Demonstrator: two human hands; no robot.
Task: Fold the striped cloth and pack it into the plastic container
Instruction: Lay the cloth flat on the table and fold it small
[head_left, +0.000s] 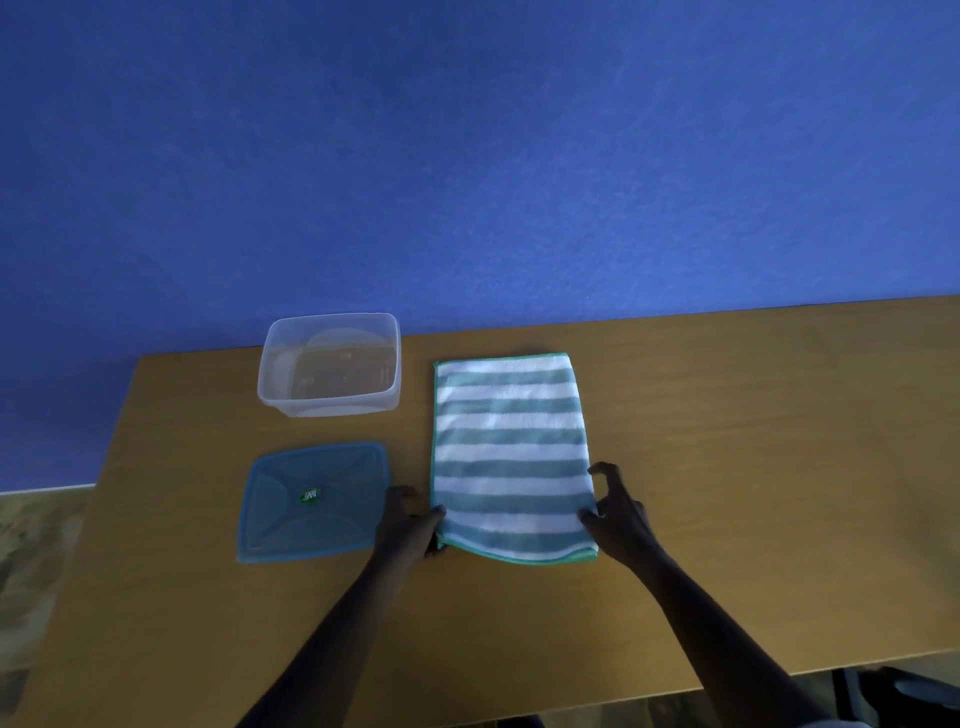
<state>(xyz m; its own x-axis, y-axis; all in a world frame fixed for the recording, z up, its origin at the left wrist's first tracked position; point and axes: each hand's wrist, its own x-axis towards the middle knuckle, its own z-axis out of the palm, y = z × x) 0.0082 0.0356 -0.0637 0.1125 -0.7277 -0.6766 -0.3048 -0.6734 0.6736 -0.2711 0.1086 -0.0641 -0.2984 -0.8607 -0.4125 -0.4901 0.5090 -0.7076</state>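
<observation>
The striped cloth (511, 457), teal and white with a green hem, lies flat on the wooden table (727, 441) as a folded rectangle, long side running away from me. My left hand (410, 525) pinches its near left corner. My right hand (615, 512) is at its near right edge, thumb and fingers closing on the fabric. The clear plastic container (330, 364) stands open and empty to the left of the cloth's far end.
The container's blue lid (314, 501) lies flat just left of my left hand, in front of the container. A blue wall rises behind the table. Floor shows past the table's left edge, and something dark sits at the lower right.
</observation>
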